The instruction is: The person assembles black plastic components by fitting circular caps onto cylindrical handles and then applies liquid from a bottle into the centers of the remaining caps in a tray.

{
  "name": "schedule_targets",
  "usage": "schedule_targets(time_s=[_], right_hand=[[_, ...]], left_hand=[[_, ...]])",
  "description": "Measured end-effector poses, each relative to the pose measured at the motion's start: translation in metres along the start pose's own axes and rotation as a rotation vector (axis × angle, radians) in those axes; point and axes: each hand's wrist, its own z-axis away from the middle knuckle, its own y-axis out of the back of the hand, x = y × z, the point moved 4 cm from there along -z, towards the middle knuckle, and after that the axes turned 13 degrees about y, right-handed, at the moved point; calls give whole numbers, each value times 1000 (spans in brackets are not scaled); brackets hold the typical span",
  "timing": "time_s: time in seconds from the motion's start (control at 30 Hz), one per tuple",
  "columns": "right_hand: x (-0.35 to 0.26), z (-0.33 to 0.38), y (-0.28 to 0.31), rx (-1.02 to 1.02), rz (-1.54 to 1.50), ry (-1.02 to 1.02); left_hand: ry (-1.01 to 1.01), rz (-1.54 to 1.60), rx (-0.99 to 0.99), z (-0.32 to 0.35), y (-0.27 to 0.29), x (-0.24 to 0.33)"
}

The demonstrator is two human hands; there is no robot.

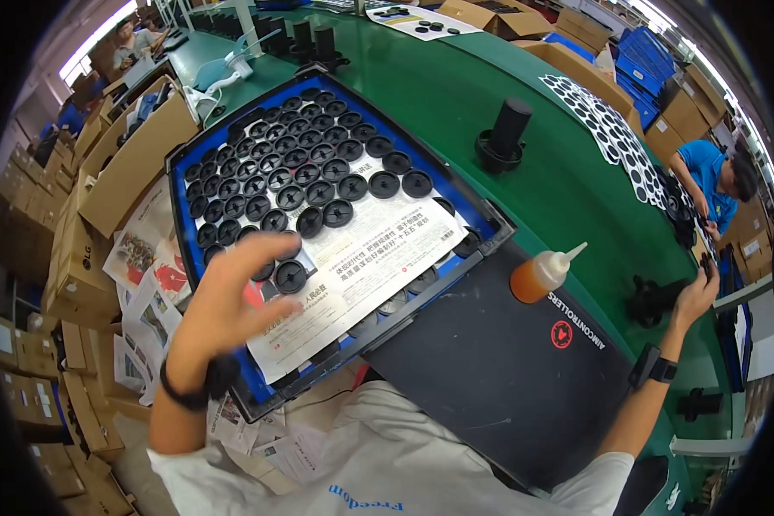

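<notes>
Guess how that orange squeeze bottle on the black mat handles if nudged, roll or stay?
The squeeze bottle lies on its side on the black mat, so it likely rolls. It looks like soft plastic, probably yielding when squeezed. Its amber fill suggests noticeable weight.

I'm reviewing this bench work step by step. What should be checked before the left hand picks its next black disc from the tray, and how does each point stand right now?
1. Left hand open above the blue plastic tray: ok, fingers spread, nothing held.
2. Round black plastic discs within reach: ok, rows lie on the newspaper sheet.
3. Nearest disc free to lift: ok, it sits alone beside the fingers.
4. Right hand free: not ok, it touches a black part at the mat's far side.
5. Orange squeeze bottle capped: cannot tell.
</notes>
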Motion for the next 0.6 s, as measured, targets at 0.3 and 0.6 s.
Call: schedule_targets(time_s=[0.3,0.6], right_hand=[[-229,-19,-145,-801,-469,498],[-283,-15,-230,-1042,-515,609]], left_hand=[[245,-328,22,-100,-49,-91],[199,-235,24,-107,-53,-100]])
